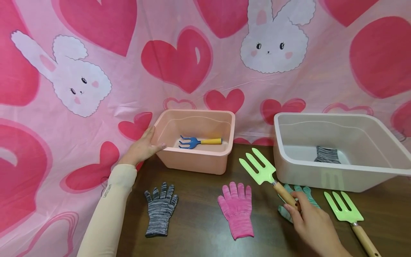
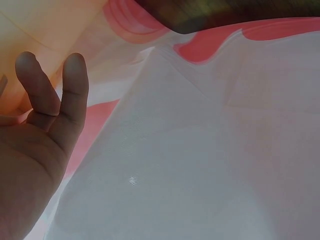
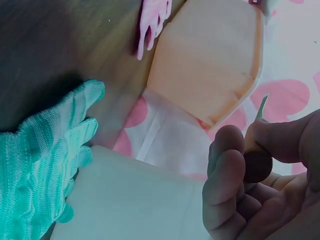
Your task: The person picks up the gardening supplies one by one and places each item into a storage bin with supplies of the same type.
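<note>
My right hand [image 1: 313,221] grips the wooden handle of a light green hand fork [image 1: 260,170], its three tines pointing up and left between the two bins. In the right wrist view, thumb and fingers pinch around the handle end [image 3: 258,166]. Below the fork lies a green striped glove [image 3: 45,165], partly hidden in the head view. My left hand [image 1: 141,148] rests against the left side of a pink bin [image 1: 196,160], thumb near its front rim and fingers fairly straight. Inside that bin lies a blue hand rake [image 1: 194,142] with a yellow handle.
A grey bin [image 1: 321,175] at the right holds a grey-black knitted glove [image 1: 327,155]. Another green hand fork [image 1: 350,214] lies in front of it. A grey-black glove [image 1: 160,210] and a pink glove [image 1: 237,210] lie on the dark table [image 1: 196,221]. A heart-patterned cloth [image 1: 224,78] hangs behind.
</note>
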`<state>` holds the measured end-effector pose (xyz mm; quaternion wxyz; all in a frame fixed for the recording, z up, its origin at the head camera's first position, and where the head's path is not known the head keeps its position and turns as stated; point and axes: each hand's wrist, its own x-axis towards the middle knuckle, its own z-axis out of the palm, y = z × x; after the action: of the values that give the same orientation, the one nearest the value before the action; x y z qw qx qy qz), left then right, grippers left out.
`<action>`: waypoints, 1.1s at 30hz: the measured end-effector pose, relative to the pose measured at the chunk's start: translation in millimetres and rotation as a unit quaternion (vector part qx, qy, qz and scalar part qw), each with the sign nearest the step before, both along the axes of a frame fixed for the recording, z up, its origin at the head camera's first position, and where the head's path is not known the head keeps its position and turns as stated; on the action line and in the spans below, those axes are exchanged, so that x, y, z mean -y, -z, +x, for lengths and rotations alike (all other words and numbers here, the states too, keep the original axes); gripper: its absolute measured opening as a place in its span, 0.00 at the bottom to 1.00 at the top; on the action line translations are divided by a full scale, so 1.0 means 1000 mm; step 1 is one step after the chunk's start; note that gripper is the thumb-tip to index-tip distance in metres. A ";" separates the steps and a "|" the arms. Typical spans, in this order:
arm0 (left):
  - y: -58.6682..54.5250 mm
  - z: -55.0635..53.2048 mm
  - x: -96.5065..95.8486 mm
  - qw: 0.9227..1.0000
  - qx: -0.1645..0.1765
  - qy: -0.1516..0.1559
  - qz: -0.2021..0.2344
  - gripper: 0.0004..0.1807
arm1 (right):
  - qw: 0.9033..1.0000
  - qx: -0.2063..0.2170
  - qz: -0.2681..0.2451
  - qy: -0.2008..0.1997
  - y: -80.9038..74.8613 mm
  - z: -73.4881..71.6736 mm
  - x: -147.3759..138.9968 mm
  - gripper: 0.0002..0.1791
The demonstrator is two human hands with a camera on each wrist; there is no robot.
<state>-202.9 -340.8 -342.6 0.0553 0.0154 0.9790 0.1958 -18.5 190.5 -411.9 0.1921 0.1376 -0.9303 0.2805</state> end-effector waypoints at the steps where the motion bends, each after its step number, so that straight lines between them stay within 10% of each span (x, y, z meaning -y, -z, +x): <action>1: 0.000 0.000 0.000 1.000 0.000 0.000 0.001 0.60 | 1.000 -0.005 -0.001 0.000 -0.001 -0.001 0.000 0.18; 17: 0.006 0.001 -0.005 1.000 0.010 -0.009 0.026 0.66 | 0.999 0.037 -0.002 -0.006 -0.017 -0.018 0.012 0.16; 33: -0.002 0.006 -0.002 1.000 -0.001 0.003 0.002 0.62 | 0.998 -0.018 0.002 -0.068 -0.033 -0.062 0.039 0.14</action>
<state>-196.9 -338.3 -340.9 0.0549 0.0184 0.9785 0.1980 -80.2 151.5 -378.5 0.1891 0.2058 -0.9156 0.2889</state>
